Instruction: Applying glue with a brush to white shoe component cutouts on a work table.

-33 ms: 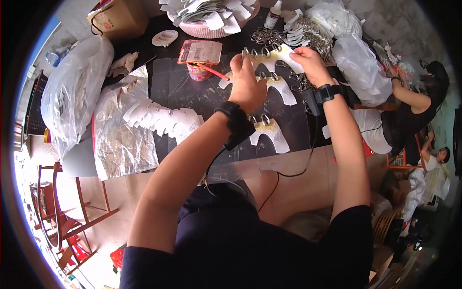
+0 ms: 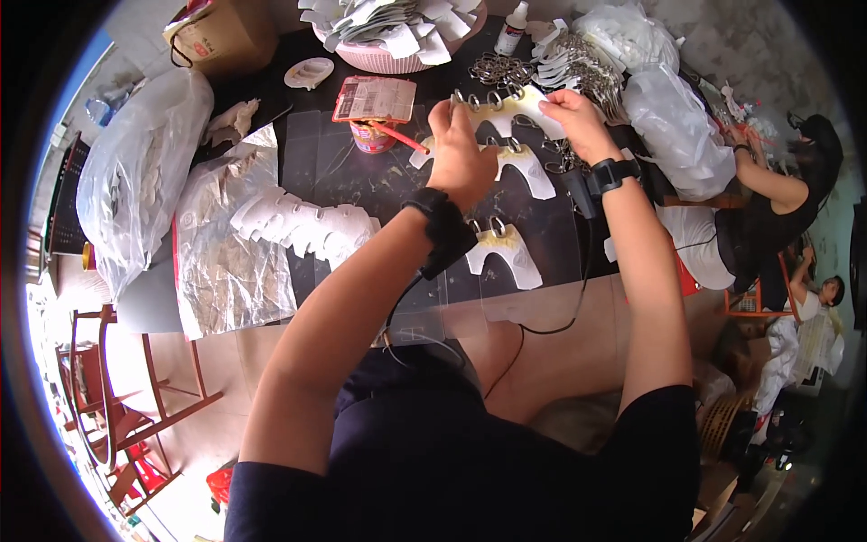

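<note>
Above the table I hold a white scalloped piece [image 2: 531, 105] between both hands. Metal rings stand along its yellow-smeared upper edge. My left hand [image 2: 465, 163] closes on its left end, though part of the grip is hidden behind the fingers. The right end is pinched between thumb and fingers of my right hand [image 2: 580, 128]. Just below lies a similar ringed piece [image 2: 533, 176], partly covered by my left hand. Nearer to me is another ringed white piece [image 2: 513, 260]. A small tin [image 2: 370, 138] with a red stick [image 2: 402, 137] across it stands left of my left hand.
Overlapping white cutouts [image 2: 312, 226] lie at left beside a crinkled clear plastic sheet [image 2: 230, 244]. A pink basket [image 2: 384, 61] of pale pieces, a white bottle [image 2: 512, 29] and a heap of metal rings [image 2: 501, 68] stand at the back. Another person [image 2: 781, 194] sits at right.
My right hand and the held white piece have shifted very slightly left. Both hands keep their grip.
</note>
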A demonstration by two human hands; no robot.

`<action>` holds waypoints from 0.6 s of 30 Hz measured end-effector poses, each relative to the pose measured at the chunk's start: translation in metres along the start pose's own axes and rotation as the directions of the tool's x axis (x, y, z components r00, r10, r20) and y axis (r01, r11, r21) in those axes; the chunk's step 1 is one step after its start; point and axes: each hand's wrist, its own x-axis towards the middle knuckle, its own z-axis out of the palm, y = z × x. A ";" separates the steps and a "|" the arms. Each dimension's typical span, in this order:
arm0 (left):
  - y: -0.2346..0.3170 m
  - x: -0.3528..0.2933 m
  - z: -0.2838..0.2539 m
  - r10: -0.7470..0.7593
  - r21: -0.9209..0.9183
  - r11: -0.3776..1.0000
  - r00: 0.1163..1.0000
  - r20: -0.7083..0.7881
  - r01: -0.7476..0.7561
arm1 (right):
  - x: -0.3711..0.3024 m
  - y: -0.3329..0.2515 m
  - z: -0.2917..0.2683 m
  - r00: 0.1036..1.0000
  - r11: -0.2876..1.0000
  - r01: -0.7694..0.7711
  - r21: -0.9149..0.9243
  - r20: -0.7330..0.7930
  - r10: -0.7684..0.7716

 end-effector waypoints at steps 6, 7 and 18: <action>-0.013 0.010 -0.007 -0.034 0.067 0.997 0.999 0.034 0.032 | 0.007 0.027 0.024 0.995 0.998 -0.045 0.032 -0.088 0.048; -0.011 0.008 -0.008 -0.031 0.065 0.997 0.999 0.036 0.028 | 0.006 0.029 0.026 0.993 0.998 -0.054 0.021 -0.108 0.056; 0.030 -0.039 -0.016 0.104 0.132 0.979 0.941 0.322 -0.153 | 0.015 0.055 0.040 0.954 0.989 0.038 -0.144 -0.289 -0.079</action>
